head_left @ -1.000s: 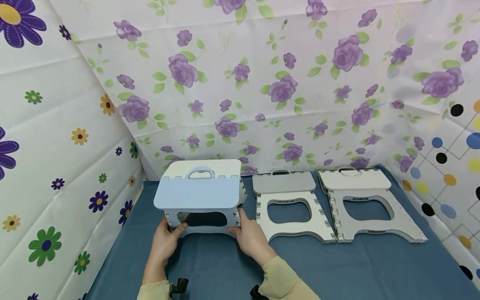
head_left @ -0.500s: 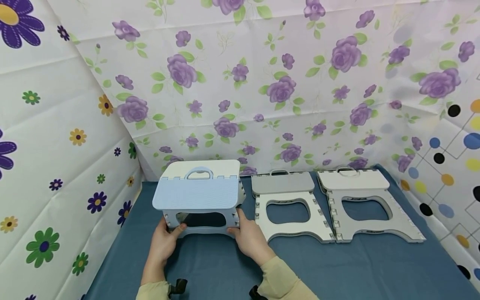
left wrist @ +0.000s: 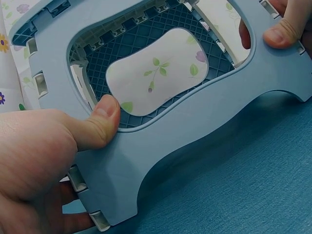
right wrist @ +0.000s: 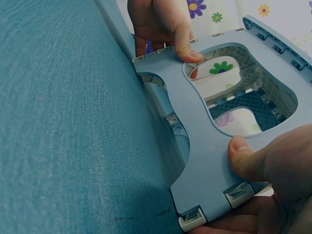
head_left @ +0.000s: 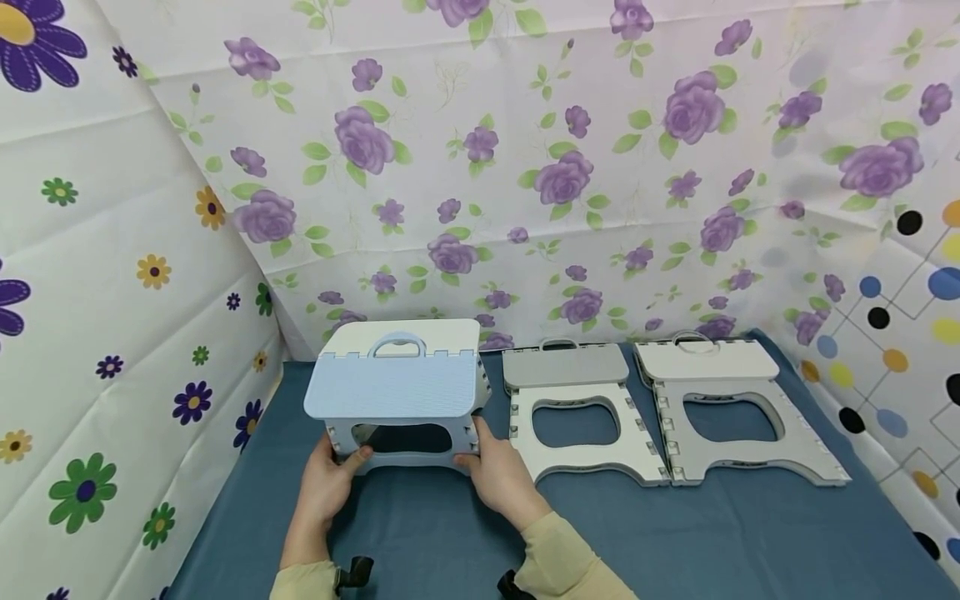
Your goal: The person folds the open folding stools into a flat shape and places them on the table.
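Note:
A folding step stool (head_left: 393,387), light blue with a white rear half and a carry handle, stands unfolded at the left of the table. My left hand (head_left: 324,485) grips its left leg edge, thumb on the front panel beside the cutout and fingers behind. On the opposite edge my right hand (head_left: 504,475) holds the stool the same way. Both thumbs press the blue front panel (left wrist: 195,117) in the left wrist view. The right wrist view shows the right thumb (right wrist: 243,158) on the panel, with fingers curled around the hinged edge.
Two folded stools lie to the right: a grey-and-white stool (head_left: 566,367) and a white stool (head_left: 708,362) beside it. A blue cloth (head_left: 675,542) covers the table. Floral sheets (head_left: 487,192) hang behind and at the sides.

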{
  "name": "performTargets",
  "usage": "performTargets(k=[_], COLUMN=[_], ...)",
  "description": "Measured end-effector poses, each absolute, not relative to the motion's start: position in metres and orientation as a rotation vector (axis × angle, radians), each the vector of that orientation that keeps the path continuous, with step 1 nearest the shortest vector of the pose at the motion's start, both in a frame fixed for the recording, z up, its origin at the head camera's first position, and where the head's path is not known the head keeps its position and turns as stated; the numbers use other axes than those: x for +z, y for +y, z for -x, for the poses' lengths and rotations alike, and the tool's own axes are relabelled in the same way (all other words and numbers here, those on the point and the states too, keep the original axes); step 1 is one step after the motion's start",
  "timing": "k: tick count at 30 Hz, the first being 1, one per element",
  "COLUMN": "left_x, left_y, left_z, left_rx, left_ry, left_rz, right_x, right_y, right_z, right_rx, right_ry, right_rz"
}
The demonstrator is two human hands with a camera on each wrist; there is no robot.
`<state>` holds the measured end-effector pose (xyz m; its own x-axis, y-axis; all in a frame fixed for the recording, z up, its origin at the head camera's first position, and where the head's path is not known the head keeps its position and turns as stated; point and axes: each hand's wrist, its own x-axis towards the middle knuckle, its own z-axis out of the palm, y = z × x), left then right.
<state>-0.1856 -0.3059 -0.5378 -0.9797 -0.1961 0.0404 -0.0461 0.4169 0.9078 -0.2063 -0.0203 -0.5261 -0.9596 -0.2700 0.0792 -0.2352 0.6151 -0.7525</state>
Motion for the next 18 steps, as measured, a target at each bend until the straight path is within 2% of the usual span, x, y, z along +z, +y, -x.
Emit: performTargets(k=[18], left_x=[-0.5380], left_y=[-0.3061], left_z=[0.1863], left_rx=[-1.621], left_ry=[-2.525], left_rz=[-0.233], right_x=[-0.5263], right_y=[-0.0192], right_z=[0.2073], right_rx=[-1.307], right_ry=[2.768], right_rz=[0.436])
